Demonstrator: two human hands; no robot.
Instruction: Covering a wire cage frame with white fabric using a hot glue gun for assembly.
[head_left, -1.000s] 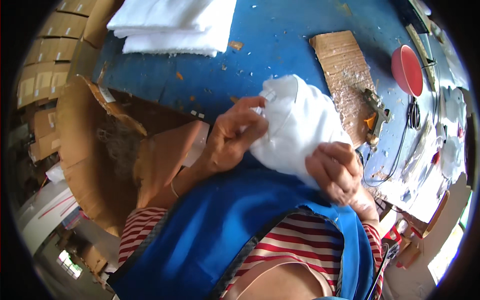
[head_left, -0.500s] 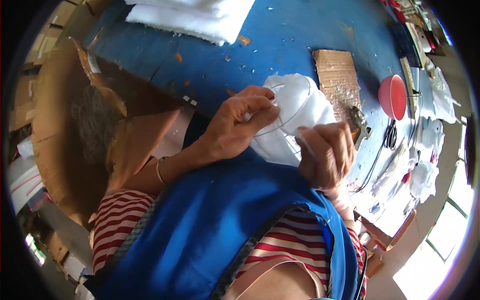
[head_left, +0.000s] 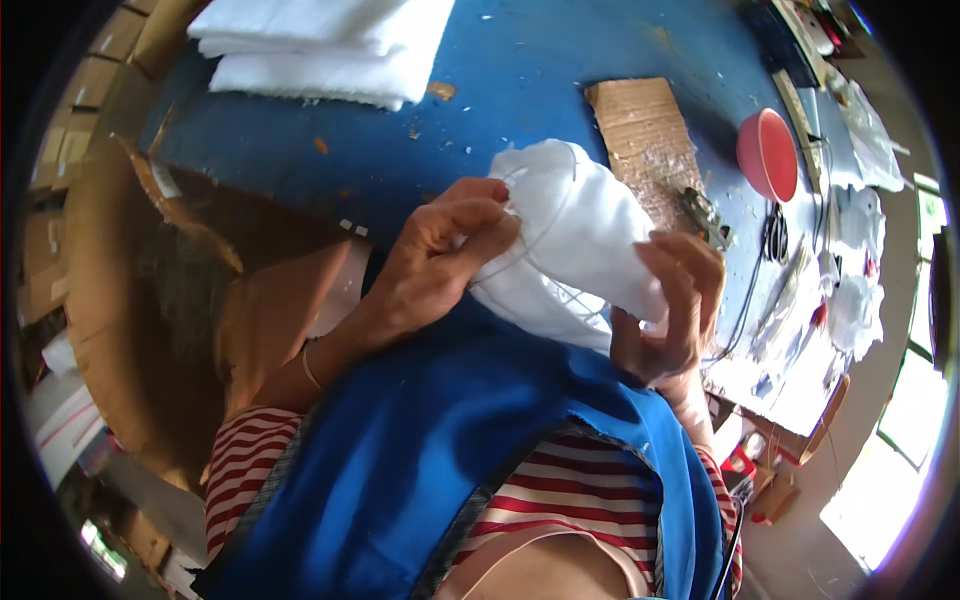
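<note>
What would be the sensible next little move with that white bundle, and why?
Probably draw the thin thread snug with the left hand. That hand pinches the thread at the top of the white cloth bundle, where it loops loosely over the cloth, while the right hand grips the bundle's lower end, steadying it.

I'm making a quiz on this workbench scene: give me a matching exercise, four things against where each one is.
Things:
1. white cloth bundle
2. red bowl
3. folded white fabric stack
4. cardboard piece

Places:
A. far left end of the blue table
B. between left hand and right hand
C. flat beyond the bundle
D. right of the cardboard

Pairs: 1-B, 2-D, 3-A, 4-C
</note>
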